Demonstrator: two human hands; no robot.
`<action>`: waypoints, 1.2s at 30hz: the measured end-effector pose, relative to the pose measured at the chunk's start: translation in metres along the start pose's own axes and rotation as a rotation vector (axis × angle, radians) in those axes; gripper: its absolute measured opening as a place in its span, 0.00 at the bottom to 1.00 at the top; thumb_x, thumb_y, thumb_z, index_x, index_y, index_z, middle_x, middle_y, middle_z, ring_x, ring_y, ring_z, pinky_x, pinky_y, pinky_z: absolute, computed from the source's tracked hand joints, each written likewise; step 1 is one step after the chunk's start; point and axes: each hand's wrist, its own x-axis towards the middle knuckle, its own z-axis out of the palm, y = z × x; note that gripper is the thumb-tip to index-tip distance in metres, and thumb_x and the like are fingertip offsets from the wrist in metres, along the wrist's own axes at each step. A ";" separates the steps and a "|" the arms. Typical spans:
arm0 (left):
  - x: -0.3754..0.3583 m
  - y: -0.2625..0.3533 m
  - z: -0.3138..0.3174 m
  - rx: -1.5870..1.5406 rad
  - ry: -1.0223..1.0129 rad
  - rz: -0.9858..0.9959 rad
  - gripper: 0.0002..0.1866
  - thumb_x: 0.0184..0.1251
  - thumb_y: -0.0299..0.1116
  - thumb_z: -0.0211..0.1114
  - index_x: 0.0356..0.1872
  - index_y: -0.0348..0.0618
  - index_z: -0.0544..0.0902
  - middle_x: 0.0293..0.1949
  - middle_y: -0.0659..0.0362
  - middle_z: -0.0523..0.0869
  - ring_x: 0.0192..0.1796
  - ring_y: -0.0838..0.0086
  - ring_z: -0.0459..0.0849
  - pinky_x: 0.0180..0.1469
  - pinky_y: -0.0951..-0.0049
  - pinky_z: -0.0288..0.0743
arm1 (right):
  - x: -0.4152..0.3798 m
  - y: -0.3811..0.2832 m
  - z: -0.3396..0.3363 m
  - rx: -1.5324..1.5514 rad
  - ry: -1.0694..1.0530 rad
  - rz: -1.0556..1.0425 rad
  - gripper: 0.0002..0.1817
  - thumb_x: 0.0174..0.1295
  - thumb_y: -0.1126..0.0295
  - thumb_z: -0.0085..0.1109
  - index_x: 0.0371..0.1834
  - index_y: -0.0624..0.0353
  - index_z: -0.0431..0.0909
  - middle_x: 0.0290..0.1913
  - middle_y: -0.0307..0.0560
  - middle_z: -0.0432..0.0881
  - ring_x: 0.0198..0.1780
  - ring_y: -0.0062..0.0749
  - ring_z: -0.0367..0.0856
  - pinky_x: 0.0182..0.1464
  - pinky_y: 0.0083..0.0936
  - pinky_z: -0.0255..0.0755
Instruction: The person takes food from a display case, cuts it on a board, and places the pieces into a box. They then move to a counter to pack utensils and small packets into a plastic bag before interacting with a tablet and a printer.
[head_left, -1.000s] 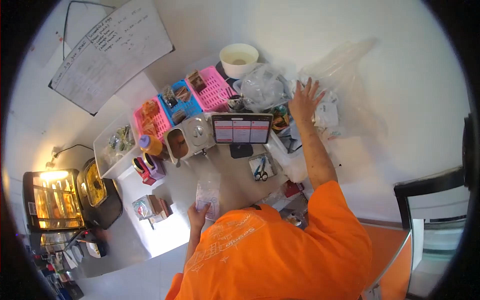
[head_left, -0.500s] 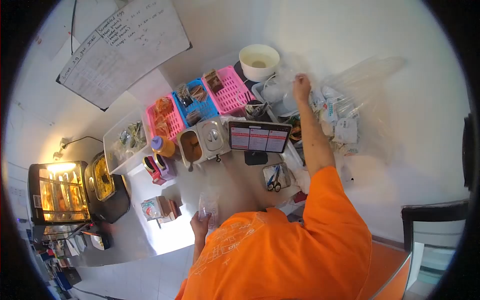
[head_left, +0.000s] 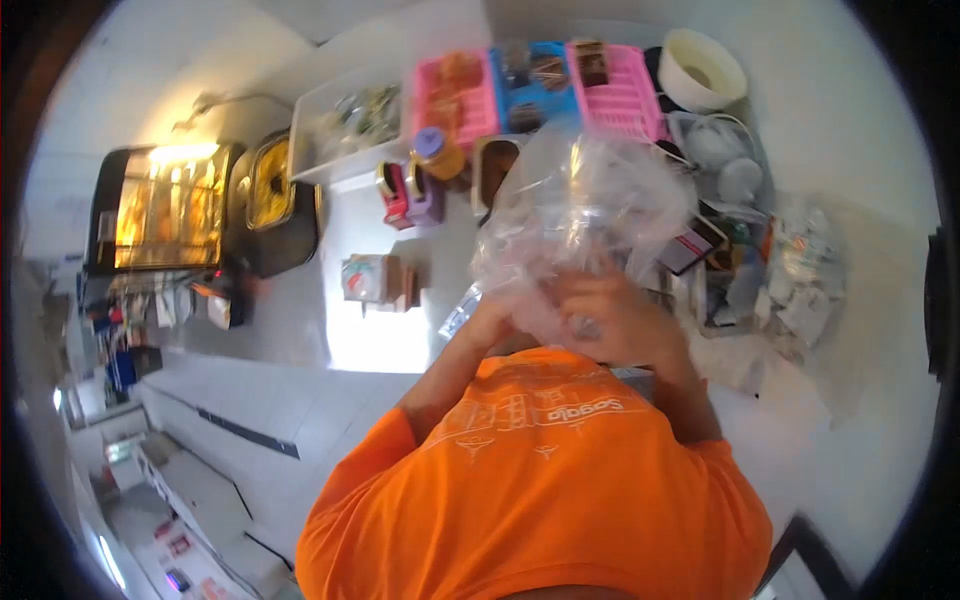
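Observation:
A large, crumpled clear plastic bag puffs up in front of my chest and covers part of the counter. My left hand is closed on its lower edge. Against the same edge my right hand is curled, blurred by movement, its fingers gathered in the plastic. Beside my left hand, a shiny clear wrapper shows at the counter's edge. The tablet is partly hidden behind the bag, as is the steel food container.
Pink baskets and a blue basket line the back, with a white bowl at right. Left are a white bin, tape dispensers, small boxes and a lit food warmer. White packets lie far right.
My right hand has come back from the rear right with the clear bag, and both hands now meet at it before my chest. The view has turned, shifting the counter.

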 end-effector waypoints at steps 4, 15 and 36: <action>-0.060 -0.009 -0.104 0.838 0.561 0.213 0.24 0.64 0.28 0.64 0.61 0.36 0.75 0.61 0.52 0.77 0.61 0.65 0.76 0.64 0.65 0.69 | 0.013 -0.025 0.040 0.372 0.307 0.037 0.14 0.58 0.68 0.69 0.45 0.59 0.83 0.59 0.51 0.80 0.62 0.46 0.77 0.67 0.38 0.68; -0.121 0.101 -0.371 1.835 0.681 -0.133 0.26 0.63 0.41 0.71 0.60 0.43 0.80 0.66 0.50 0.77 0.67 0.53 0.73 0.67 0.50 0.66 | -0.111 0.075 0.045 -0.047 0.942 0.945 0.09 0.60 0.68 0.64 0.41 0.59 0.82 0.45 0.53 0.84 0.51 0.48 0.81 0.52 0.42 0.73; -0.052 0.080 -0.212 1.150 0.670 0.183 0.15 0.71 0.31 0.65 0.54 0.36 0.82 0.53 0.53 0.85 0.55 0.65 0.83 0.51 0.65 0.80 | -0.231 0.152 0.052 -0.699 1.209 1.305 0.21 0.59 0.76 0.58 0.57 0.50 0.79 0.50 0.50 0.84 0.50 0.50 0.83 0.50 0.45 0.77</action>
